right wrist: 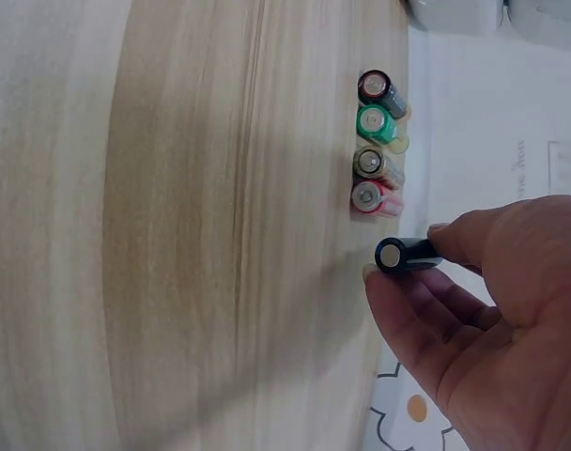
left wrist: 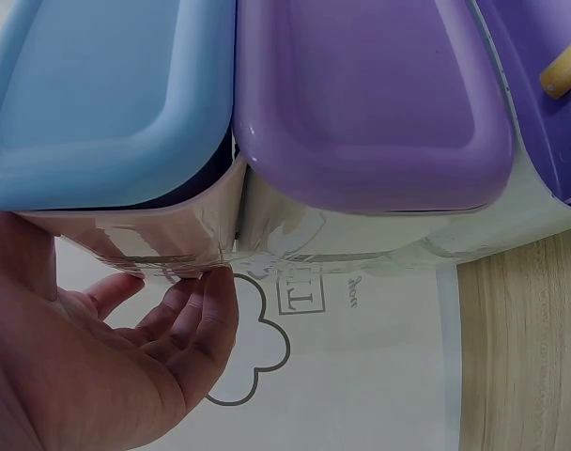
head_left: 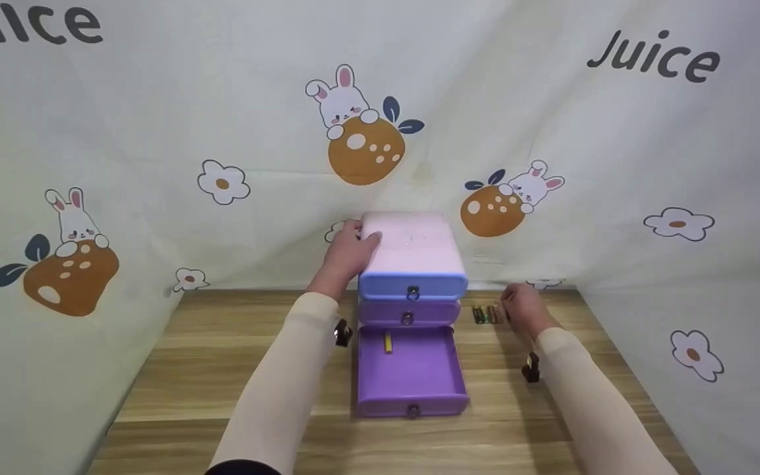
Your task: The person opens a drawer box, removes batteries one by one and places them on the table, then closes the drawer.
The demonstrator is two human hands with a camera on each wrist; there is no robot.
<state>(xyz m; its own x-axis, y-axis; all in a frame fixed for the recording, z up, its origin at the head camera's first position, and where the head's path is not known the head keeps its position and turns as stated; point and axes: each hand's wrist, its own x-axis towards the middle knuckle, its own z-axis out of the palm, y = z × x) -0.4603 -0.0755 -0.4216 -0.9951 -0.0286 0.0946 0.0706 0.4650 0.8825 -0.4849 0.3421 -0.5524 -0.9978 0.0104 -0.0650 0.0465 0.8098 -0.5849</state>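
A small cabinet (head_left: 410, 241) with a pink top stands at the back of the table. My left hand (head_left: 347, 254) rests on its upper left edge, thumb on the top and loosely bent fingers (left wrist: 206, 329) against the side wall. The blue top drawer (head_left: 386, 287) and purple middle drawer (head_left: 380, 313) are pushed in. The purple bottom drawer (head_left: 413, 379) is pulled out, with a yellow cylinder (head_left: 388, 342) inside. Right of the cabinet, my right hand (head_left: 526, 309) pinches a dark battery (right wrist: 408, 256) between thumb and fingers, beside a row of several batteries (right wrist: 378, 123).
The wooden table (head_left: 235, 389) extends in front and to both sides of the cabinet. A white cloth (head_left: 274, 119) printed with rabbits, fruit and flowers hangs close behind and along the sides.
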